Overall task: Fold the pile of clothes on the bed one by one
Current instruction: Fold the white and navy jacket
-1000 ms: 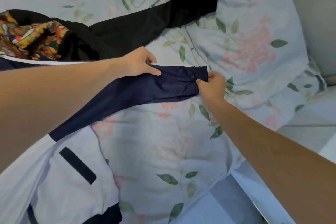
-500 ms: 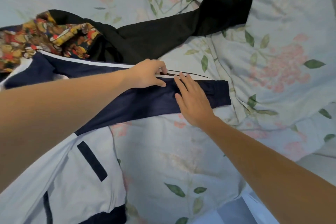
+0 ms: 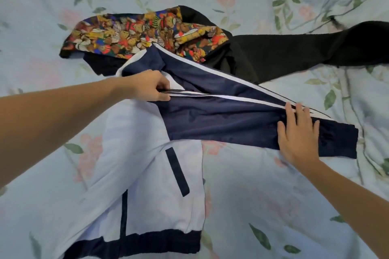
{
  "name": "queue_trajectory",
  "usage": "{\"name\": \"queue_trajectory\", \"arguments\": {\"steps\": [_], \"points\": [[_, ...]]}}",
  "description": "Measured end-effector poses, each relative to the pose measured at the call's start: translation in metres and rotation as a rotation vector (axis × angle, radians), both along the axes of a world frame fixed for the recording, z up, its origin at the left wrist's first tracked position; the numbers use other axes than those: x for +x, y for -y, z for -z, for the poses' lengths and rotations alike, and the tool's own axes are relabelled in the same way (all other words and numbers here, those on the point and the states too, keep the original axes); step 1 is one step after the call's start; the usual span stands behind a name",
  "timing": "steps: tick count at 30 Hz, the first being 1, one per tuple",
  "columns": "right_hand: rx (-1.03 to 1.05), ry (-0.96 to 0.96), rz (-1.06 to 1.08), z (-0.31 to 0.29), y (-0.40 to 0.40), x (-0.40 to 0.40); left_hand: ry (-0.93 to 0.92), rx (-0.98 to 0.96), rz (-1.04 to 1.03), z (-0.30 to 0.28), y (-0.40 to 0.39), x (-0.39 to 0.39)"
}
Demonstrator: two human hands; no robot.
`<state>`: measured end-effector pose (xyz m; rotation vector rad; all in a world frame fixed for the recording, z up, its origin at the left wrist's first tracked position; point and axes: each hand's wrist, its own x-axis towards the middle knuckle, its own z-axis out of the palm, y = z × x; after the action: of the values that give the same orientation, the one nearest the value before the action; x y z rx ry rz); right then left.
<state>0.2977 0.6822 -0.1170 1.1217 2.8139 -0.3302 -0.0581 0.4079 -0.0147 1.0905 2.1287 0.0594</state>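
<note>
Navy jacket sleeve (image 3: 242,124) is being smoothed: left hand (image 3: 147,85) pinches its white stripe, right hand (image 3: 299,132) presses flat-fingered; folding it inward likely follows.

You are in a home bedroom — the whole view is a bed (image 3: 273,195) under a pale blue sheet printed with pink flowers and green leaves. Household clothes lie on it: a white-and-navy jacket (image 3: 147,174), a black garment (image 3: 294,52) and a bright patterned one (image 3: 136,33) toward the far edge.
</note>
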Motion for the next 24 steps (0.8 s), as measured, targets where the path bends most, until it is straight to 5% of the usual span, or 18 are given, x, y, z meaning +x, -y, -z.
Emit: {"name": "queue_trajectory", "arguments": {"steps": [10, 24], "points": [[0.071, 0.032, -0.041, 0.001, -0.018, 0.005, -0.077, 0.201, 0.010, -0.036, -0.020, -0.038], [0.205, -0.120, 0.076, -0.001, -0.061, 0.032, -0.200, 0.110, 0.028, -0.007, -0.036, -0.065]]}}
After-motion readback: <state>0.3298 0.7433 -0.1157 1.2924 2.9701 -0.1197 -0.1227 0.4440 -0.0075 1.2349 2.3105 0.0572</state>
